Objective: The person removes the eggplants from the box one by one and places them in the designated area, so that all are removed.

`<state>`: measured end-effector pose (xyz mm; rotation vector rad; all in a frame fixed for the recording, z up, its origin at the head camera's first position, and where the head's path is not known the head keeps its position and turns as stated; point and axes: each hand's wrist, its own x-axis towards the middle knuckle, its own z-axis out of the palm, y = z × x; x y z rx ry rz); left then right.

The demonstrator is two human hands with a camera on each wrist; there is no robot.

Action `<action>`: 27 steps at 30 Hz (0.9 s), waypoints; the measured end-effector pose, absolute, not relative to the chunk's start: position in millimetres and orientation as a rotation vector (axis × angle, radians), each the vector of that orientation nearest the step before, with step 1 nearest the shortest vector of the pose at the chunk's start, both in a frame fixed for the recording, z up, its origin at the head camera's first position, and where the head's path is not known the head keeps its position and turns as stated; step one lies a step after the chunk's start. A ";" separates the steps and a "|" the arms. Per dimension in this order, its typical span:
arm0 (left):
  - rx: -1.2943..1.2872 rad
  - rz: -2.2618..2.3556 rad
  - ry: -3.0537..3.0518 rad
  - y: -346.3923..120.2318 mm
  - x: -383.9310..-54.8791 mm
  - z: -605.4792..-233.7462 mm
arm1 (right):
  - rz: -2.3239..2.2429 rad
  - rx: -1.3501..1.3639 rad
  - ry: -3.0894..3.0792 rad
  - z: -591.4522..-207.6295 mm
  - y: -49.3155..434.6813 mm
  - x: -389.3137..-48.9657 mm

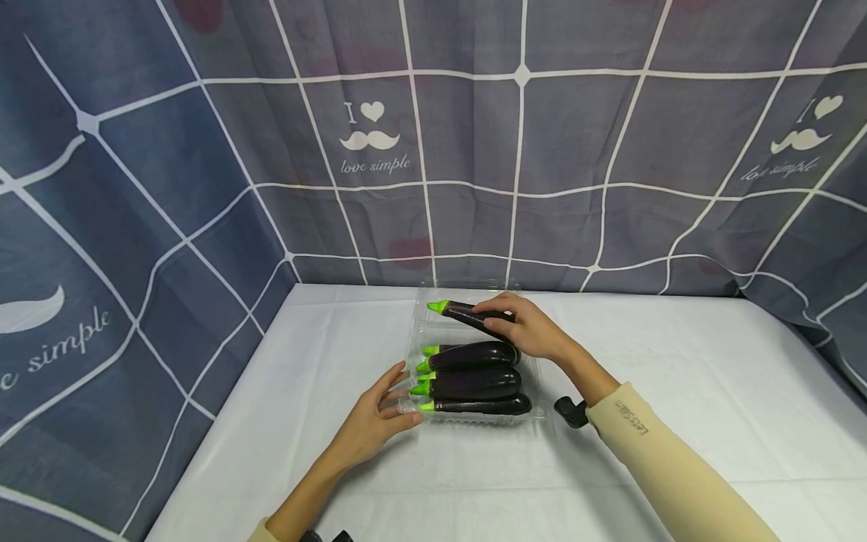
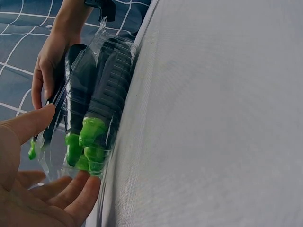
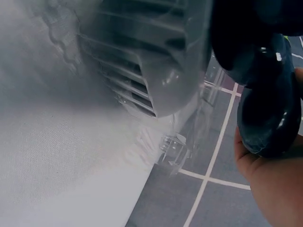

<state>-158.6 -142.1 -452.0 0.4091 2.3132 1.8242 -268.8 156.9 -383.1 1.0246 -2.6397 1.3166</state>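
My right hand (image 1: 524, 324) grips a dark purple eggplant (image 1: 463, 312) with a bright green stem, which points left. It is held over the far part of a clear plastic clamshell box (image 1: 535, 388). Inside the box lie several more eggplants (image 1: 477, 384), side by side, their green stems toward the left. At the box's left end, my left hand (image 1: 372, 418) has its fingers spread and touching the clear plastic (image 2: 47, 158). In the right wrist view, the gripped eggplant (image 3: 270, 118) appears close up beside the ridged box wall (image 3: 165, 85).
A white cloth (image 1: 339, 324) covers the table under the box. The box's transparent lid (image 1: 427, 297) stands open at the back, near a grey-blue checked curtain (image 1: 467, 150). This curtain also hangs along the left and right sides.
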 end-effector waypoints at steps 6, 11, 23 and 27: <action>0.397 1.811 2.331 -142.2 -158.1 -450.4 | 1.355 0.955 -2.617 -380.9 160.8 -264.2; 0.393 1.807 2.330 -142.0 -158.3 -449.8 | 1.404 0.921 -2.579 -379.9 165.0 -260.4; 0.401 1.813 2.321 -142.3 -157.1 -451.2 | 1.590 0.688 -2.583 -381.6 169.1 -245.1; 0.414 1.818 2.315 -142.4 -157.1 -450.3 | 1.621 0.715 -2.572 -379.8 171.0 -239.3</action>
